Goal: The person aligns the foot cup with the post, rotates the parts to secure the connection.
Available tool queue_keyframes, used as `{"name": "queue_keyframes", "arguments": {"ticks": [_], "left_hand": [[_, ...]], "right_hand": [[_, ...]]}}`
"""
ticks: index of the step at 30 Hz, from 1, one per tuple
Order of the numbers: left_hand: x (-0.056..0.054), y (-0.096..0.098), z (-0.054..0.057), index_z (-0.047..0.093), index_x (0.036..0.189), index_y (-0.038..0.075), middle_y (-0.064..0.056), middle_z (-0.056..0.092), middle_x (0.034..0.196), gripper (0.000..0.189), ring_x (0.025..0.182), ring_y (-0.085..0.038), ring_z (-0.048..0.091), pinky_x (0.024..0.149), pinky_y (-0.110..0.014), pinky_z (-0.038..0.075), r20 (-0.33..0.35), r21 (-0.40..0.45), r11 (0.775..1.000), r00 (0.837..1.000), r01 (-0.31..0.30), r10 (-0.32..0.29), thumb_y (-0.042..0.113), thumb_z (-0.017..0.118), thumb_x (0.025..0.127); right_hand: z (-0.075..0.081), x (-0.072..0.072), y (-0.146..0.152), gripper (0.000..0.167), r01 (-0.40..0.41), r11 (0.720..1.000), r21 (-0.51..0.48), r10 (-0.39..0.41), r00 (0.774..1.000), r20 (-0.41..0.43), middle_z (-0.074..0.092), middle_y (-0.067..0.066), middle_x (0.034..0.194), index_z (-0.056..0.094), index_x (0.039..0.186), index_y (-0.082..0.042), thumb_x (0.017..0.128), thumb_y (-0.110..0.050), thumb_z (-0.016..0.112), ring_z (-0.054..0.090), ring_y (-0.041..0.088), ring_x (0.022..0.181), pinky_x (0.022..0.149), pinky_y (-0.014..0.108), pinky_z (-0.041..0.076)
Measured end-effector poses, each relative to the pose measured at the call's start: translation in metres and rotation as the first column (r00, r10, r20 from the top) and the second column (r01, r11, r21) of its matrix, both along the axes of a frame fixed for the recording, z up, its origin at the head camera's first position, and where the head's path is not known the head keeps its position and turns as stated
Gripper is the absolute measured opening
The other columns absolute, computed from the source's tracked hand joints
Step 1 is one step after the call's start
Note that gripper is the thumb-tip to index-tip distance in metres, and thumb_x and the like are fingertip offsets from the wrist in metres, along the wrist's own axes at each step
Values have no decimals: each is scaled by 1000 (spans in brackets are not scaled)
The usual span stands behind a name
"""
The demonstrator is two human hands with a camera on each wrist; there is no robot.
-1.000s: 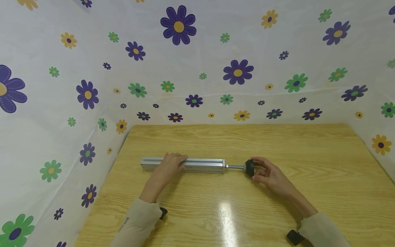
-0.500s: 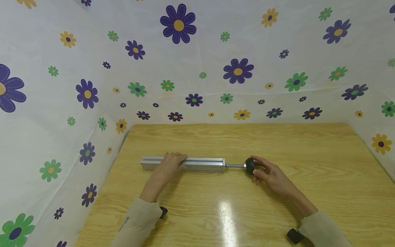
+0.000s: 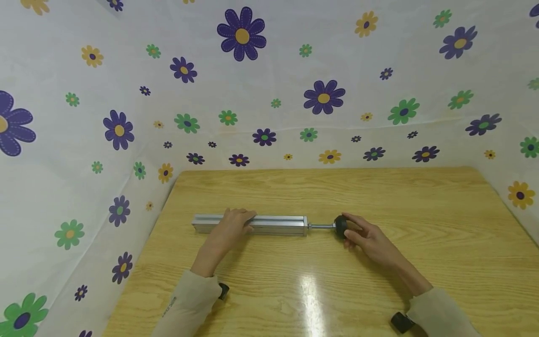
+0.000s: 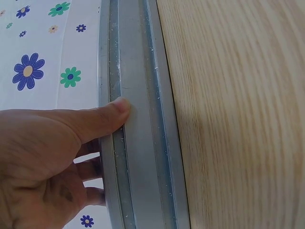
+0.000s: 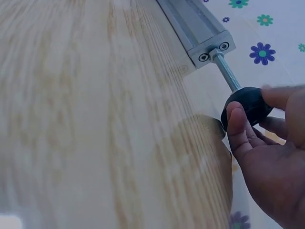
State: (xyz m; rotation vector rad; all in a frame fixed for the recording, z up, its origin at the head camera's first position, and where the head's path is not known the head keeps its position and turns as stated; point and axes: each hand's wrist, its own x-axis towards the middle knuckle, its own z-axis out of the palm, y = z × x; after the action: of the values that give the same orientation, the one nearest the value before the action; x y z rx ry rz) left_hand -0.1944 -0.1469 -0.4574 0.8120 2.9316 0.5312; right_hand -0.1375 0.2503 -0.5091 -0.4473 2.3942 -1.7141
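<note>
A silver aluminium profile [image 3: 275,225] with grooved sides lies lengthwise on the wooden table. My left hand [image 3: 229,228] grips it left of its middle; in the left wrist view the thumb [image 4: 119,107] presses one grooved face and the other fingers go behind. Out of the profile's right end plate [image 5: 212,51], fitted with two socket screws, comes a threaded rod [image 5: 226,71] with a nut [image 5: 217,53] at the plate. On the rod's outer end sits a black levelling foot [image 5: 250,106]. My right hand [image 3: 370,238] pinches this foot between thumb and fingers.
The wood-grain table [image 3: 379,192] runs back to a white flower-print cloth [image 3: 278,61], which hangs behind and along both sides. Black wrist devices [image 3: 403,323] sit at the sleeves. A light reflection shines on the tabletop's front.
My right thumb and fingers have shifted round the black foot, which has turned slightly. My left hand and the profile stay in place.
</note>
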Motion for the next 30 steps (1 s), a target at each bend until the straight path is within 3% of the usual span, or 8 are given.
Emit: {"name": "queue_keyframes", "arguments": {"ticks": [5, 9, 12, 19, 27, 30], "left_hand": [[1, 0, -1, 66, 134, 0, -22, 67, 129, 43, 122, -42, 62, 114, -70, 33, 1, -4, 1000, 1000, -13, 13, 9, 75, 93], [1, 0, 0, 65, 134, 0, -22, 67, 130, 44, 124, -42, 61, 114, -70, 32, 8, -4, 1000, 1000, -16, 16, 10, 75, 93], [1, 0, 0, 65, 135, 0, -22, 66, 131, 44, 125, -42, 61, 114, -70, 32, 15, -7, 1000, 1000, -18, 18, 10, 75, 94], [1, 0, 0, 64, 136, 1, -21, 66, 131, 45, 125, -41, 60, 115, -70, 31, 15, -16, 1000, 1000, -20, 20, 11, 75, 94], [2, 0, -1, 63, 138, 1, -20, 65, 134, 45, 128, -41, 58, 117, -69, 28, 35, -13, 999, 999, -38, 39, 12, 73, 95], [2, 0, 0, 63, 138, 1, -20, 65, 135, 44, 128, -42, 58, 117, -69, 28, 33, -14, 999, 999, -35, 35, 11, 73, 96]], "right_hand": [[1, 0, -1, 66, 11, 999, 30, -11, 1000, 12, 59, 23, 113, 33, 158, 3, 101, -3, 66, 58, 15, 79, 66, 24, 50], [2, -1, -1, 64, 8, 1000, -29, -7, 1000, 25, 51, 29, 141, 33, 157, 3, 101, 2, 63, 63, 19, 81, 69, 26, 55], [2, -1, -1, 60, -2, 997, -77, 4, 999, 32, 40, 31, 153, 34, 156, 4, 102, 4, 60, 65, 21, 83, 70, 28, 58], [0, -1, 0, 55, -14, 996, -91, 16, 1000, 22, 45, 36, 145, 33, 155, 7, 106, -2, 57, 68, 22, 84, 71, 27, 59], [-2, -1, 0, 55, -14, 995, -102, 15, 1000, 15, 51, 33, 136, 34, 155, 9, 107, -4, 56, 68, 22, 82, 71, 28, 60], [0, 0, 0, 60, -2, 998, -63, 4, 1000, 27, 63, 29, 117, 33, 156, 7, 103, -3, 62, 67, 20, 80, 72, 26, 57]]}}
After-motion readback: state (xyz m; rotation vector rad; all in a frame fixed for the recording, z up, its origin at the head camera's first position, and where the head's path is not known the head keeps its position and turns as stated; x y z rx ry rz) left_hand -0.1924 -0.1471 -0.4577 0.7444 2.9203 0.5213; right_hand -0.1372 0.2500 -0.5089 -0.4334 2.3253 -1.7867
